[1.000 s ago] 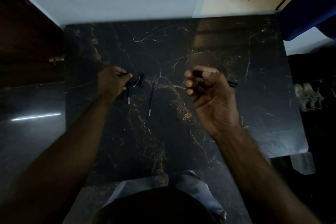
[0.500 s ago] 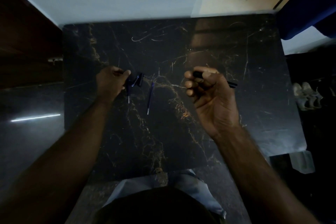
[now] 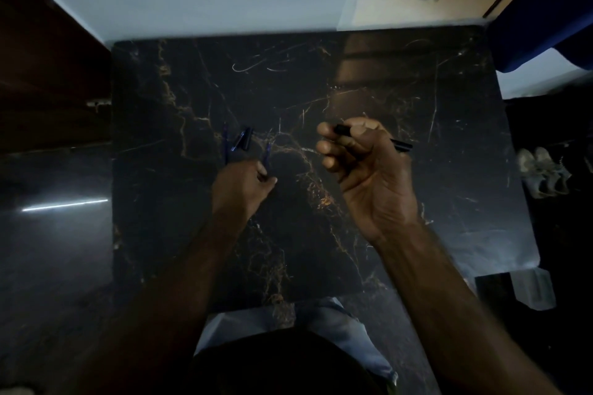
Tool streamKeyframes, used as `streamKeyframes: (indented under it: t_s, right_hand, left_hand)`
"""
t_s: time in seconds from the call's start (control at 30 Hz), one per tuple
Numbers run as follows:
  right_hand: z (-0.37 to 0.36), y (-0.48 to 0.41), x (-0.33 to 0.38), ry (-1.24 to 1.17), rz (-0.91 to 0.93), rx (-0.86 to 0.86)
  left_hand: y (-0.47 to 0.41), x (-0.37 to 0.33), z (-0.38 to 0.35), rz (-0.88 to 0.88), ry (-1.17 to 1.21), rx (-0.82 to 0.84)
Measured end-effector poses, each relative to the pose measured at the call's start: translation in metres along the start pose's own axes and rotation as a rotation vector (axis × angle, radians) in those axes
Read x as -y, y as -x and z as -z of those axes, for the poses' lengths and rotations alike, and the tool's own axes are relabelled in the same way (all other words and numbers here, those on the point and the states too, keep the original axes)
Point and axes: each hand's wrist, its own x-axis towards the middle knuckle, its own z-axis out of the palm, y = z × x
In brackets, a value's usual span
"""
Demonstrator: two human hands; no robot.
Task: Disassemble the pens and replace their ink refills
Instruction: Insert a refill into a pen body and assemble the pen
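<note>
Dim light. Right hand (image 3: 362, 167), at 3 o'clock from counter (image 3: 401, 80) centre, is raised with fingers curled round a black pen barrel (image 3: 401, 145). Left hand (image 3: 244, 184), at 9 o'clock, pinches the near end of a blue refill (image 3: 268, 151). At its 12 o'clock lie a second refill (image 3: 225, 144) and a black pen part (image 3: 245, 138).

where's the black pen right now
Head view, right of centre: the black pen is gripped in the right hand above the marble table, well right of the pen parts.
</note>
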Motion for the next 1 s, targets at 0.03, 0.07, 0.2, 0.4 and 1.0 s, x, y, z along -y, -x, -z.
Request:
streamKeyframes:
  t_s: [0.03,0.07,0.2,0.4,1.0]
  right_hand:
    - [0.0,0.0,0.0,0.003,0.002,0.005]
    - [0.001,0.0,-0.001,0.003,0.002,0.008]
    - [0.004,0.002,-0.001,0.007,0.0,0.024]
    - [0.005,0.003,0.001,0.006,-0.006,0.029]
    - [0.018,0.006,0.028,0.019,0.044,-0.077]
  left_hand:
    - [-0.002,0.0,-0.001,0.014,-0.009,-0.002]
    - [-0.003,0.0,-0.002,0.027,-0.016,-0.002]
    - [-0.003,0.005,-0.005,0.045,-0.009,-0.056]
    - [-0.001,0.009,-0.011,0.077,-0.05,-0.073]
    - [0.042,-0.127,0.073,-0.179,1.458,-0.039]
